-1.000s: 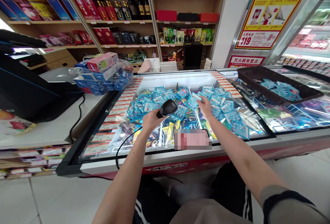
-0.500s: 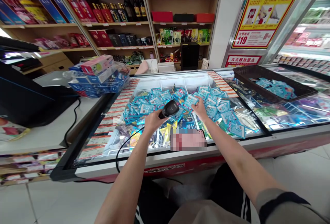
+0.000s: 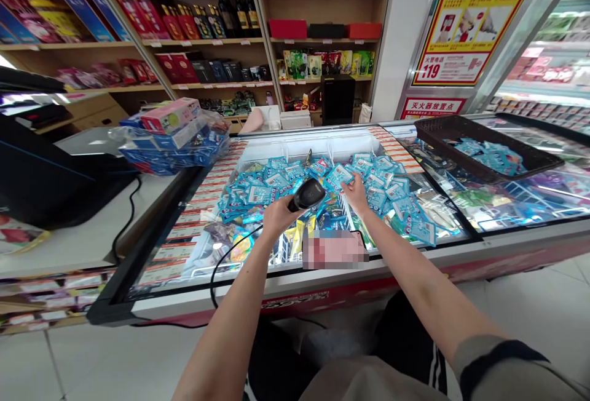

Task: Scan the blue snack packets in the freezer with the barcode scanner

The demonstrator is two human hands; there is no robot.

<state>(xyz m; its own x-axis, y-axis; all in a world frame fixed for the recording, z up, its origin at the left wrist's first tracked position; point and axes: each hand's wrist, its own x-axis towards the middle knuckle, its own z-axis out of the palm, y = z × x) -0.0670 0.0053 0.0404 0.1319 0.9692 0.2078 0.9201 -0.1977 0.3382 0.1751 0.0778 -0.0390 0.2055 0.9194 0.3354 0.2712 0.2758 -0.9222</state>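
Observation:
My left hand [image 3: 280, 215] is wrapped round the handle of a black barcode scanner [image 3: 308, 194], its head pointing right and its cord trailing down to the left. In my right hand [image 3: 354, 194] a small blue packet [image 3: 338, 174] with a white label is pinched by its edge, just beyond the scanner head. Many similar blue packets [image 3: 260, 194] lie in loose heaps on the glass top of a chest freezer, to both sides of my hands. A phone [image 3: 335, 250] with a blurred screen lies at the freezer's near edge, below the hands.
A dark tray [image 3: 495, 167] holding more blue packets rests on the freezer's right part. Wrapped boxes [image 3: 177, 136] stand at the left, by a black checkout machine [image 3: 46, 161]. The scanner cord [image 3: 213, 284] hangs over the front edge. Stocked shelves [image 3: 207, 41] line the back.
My left hand has moved the scanner slightly right, closer to the packet in my right hand. That packet has tilted a little; the right hand otherwise stays nearly in place.

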